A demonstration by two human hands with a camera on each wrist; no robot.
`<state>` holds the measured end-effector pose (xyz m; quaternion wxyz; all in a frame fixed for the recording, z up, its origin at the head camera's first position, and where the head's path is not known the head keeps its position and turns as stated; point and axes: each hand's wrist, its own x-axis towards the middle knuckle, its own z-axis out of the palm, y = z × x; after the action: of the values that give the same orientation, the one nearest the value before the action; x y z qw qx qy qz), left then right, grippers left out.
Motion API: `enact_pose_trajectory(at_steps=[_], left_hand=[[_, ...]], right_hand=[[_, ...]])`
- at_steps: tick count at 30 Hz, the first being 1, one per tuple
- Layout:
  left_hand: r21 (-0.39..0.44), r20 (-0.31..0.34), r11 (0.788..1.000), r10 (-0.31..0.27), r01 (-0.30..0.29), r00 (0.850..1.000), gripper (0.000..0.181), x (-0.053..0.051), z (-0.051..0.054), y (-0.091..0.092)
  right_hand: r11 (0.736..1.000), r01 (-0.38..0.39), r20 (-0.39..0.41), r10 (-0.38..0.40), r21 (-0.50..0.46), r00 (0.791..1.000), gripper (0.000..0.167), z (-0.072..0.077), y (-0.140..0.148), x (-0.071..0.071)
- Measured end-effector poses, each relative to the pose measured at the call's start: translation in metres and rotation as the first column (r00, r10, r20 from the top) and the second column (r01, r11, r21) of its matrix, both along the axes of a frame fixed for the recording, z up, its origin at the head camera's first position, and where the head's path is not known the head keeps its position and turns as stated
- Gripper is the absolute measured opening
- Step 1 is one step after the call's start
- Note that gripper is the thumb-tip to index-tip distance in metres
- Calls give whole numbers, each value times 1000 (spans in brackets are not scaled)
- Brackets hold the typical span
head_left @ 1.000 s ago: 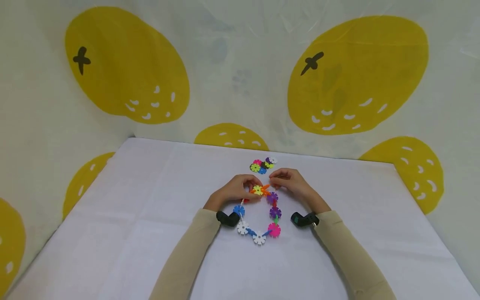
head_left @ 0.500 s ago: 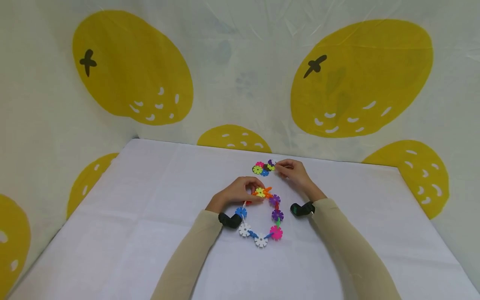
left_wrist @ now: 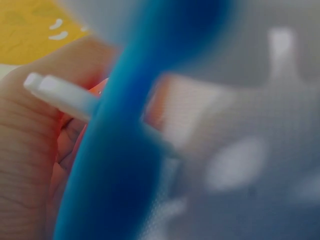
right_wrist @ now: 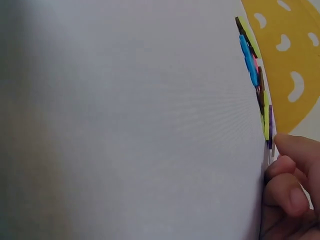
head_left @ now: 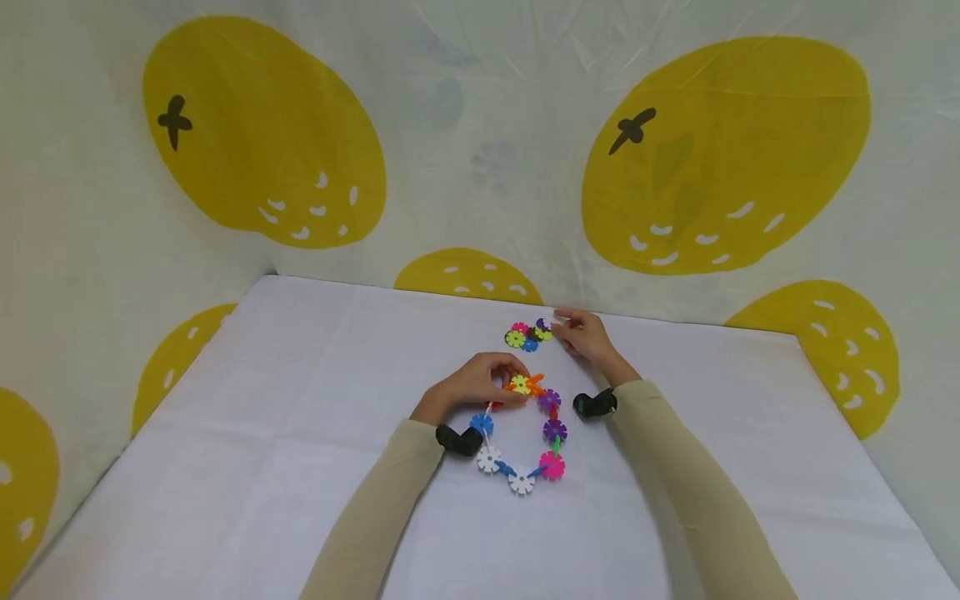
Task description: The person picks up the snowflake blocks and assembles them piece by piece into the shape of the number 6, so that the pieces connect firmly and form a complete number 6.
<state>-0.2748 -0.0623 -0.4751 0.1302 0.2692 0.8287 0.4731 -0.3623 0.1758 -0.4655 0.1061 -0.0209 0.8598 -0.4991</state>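
Note:
My left hand (head_left: 483, 379) pinches a yellow notched snowflake disc (head_left: 521, 384) at the top of a ring of linked plastic discs. Orange pieces (head_left: 536, 384) join on beside it, and the ring runs on through purple, pink, white and blue discs. Close up in the left wrist view, a blurred blue disc (left_wrist: 115, 160) with a white piece (left_wrist: 60, 95) slotted in it hides part of that hand. My right hand (head_left: 587, 336) is at the right end of a small disc pile, fingertips at a white disc (head_left: 547, 322); index finger and thumb look apart.
The loose pile holds a yellow disc (head_left: 515, 339), a blue disc (head_left: 529, 345), a pink disc (head_left: 519, 328) and others, overlapping flat near the table's back edge. A white cloth covers the table (head_left: 315, 375). Behind it hangs a curtain (head_left: 480, 125) with yellow fruit prints.
My right hand has gone from beside the ring up to the far pile, and its index finger and thumb have spread slightly. My left hand keeps its hold on the yellow snowflake disc.

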Motion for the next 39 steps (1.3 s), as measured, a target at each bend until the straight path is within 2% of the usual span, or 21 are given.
enact_pose_trajectory(at_steps=[4, 9, 21, 25, 31, 35, 39], left_hand=[[1, -2, 1000, -1, 1, 1000, 35, 0, 1, 0], [7, -6, 1000, 0, 0, 1000, 34, 1, 1, 0], [-14, -5, 1000, 5, -5, 1000, 35, 2, 0, -1], [-16, 2, 1000, 0, 0, 1000, 35, 3, 1, -2], [-12, 2, 1000, -3, 3, 1000, 35, 2, 2, -1], [-10, 4, 1000, -13, 13, 1000, 36, 1, 2, 1], [-10, 25, 1000, 0, 0, 1000, 35, 1, 2, 0]], right_hand=[[999, -20, 0, 20, 45, 1000, 42, 3, 0, -1], [999, -11, 3, 10, 46, 1000, 40, 4, -1, 0], [994, 39, 101, -29, -102, 994, 38, 1, 7, 12], [986, 17, 121, 3, -163, 993, 38, -1, 11, 18], [976, -46, 103, 69, -211, 992, 40, -1, 17, 31], [972, -51, 116, 80, -230, 990, 40, 3, 19, 42], [965, -42, 154, 84, -259, 985, 41, 7, 18, 51]])
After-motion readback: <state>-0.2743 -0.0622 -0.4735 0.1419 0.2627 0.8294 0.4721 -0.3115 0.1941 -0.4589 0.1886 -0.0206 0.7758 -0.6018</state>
